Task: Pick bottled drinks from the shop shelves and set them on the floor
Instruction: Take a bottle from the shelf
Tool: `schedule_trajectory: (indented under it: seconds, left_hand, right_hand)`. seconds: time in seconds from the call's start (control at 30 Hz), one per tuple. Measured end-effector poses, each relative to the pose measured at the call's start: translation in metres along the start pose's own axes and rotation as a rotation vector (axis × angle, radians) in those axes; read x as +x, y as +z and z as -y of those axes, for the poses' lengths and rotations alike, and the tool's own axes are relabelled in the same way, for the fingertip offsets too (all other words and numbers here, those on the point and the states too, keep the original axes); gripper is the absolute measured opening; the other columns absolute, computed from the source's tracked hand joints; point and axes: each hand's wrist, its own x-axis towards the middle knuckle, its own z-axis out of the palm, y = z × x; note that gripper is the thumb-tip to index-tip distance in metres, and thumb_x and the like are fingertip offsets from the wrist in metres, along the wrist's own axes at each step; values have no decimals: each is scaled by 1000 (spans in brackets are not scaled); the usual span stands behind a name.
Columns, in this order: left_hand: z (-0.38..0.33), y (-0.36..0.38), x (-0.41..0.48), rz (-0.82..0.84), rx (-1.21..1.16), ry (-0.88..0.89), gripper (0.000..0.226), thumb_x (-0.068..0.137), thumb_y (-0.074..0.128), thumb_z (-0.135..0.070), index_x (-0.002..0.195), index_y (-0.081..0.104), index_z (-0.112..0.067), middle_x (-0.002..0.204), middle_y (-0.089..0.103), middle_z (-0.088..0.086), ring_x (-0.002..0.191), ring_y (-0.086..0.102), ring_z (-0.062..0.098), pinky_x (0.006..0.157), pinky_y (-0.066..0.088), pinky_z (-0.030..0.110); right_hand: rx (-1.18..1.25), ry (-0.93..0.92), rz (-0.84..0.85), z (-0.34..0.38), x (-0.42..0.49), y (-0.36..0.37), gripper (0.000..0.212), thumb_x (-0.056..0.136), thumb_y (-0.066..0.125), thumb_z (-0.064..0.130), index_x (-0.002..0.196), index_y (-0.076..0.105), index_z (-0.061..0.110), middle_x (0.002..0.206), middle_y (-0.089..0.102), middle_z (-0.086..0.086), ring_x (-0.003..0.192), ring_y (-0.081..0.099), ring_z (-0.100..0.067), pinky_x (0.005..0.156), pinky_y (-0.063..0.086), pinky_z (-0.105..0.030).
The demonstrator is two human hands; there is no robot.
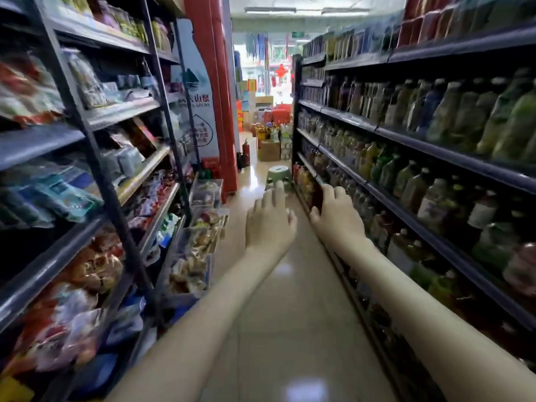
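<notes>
Ahead, a narrow shop aisle ran away from the camera, its pale glossy floor (290,314) bare down the middle between two tall racks. On the right stood the drink shelves (420,139), rows of bottles packed shoulder to shoulder behind dark front lips; on the left stood the snack shelves (121,111), with clear tubs (203,216) of packets jutting into the walkway low down. Far along, cardboard boxes (268,150) and a green stool (279,172) narrowed the passage. Both bare arms reached forward. The left hand (268,219) hovered over the open floor, fingers spread and straight, its grip holding nothing. The right hand (336,213) was at a low tier of the drink shelves, its grip curled round a dark reddish bottle (317,197) at the shelf's front lip; motion blur hid whether the bottle's base had cleared that lip. The step in hand looked like the pick itself, with the setting-down not yet done. The next move probably called for lifting the bottle over the lip, drawing it left clear of its neighbours, and lowering it upright onto the floor. The bare strip beneath the left hand offered the most room; the tubs opposite and the shelf edges were the things to keep clear of.
</notes>
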Motion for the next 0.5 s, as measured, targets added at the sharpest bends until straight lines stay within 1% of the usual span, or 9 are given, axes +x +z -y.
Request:
schedule_trajectory:
  seconds: [0.1,0.2,0.37,0.5]
  left_hand:
    - [36,53,81,-3,-10,27,60,93,48,-29,145,28,-7,135,46,12,121,46,30,98,40,40]
    - [69,95,173,-2,18,56,63,93,47,-31,148,24,-10,135,46,10,120,46,29,99,38,40]
    - [119,150,318,-20,63,103,54,92,50,-31,141,37,-11,133,49,8,119,48,26,97,38,37]
    - [162,205,425,-20,48,100,55,93,49,-31,142,36,-11,137,47,8,123,46,26,100,38,36]
  right_hand:
    - [41,6,-3,-9,83,61,49,94,48,22,138,37,5,129,44,-16,117,46,-37,84,44,-43]
    - [72,-35,-6,-13,178,113,51,94,48,27,138,37,2,127,45,-19,116,45,-39,83,44,-45]
    - [62,-34,-39,-14,328,183,48,91,52,21,134,41,3,124,47,-18,112,47,-37,79,44,-42]
    - [27,-64,-31,-18,437,249,51,92,53,24,136,39,3,128,47,-17,114,47,-34,81,44,-42]
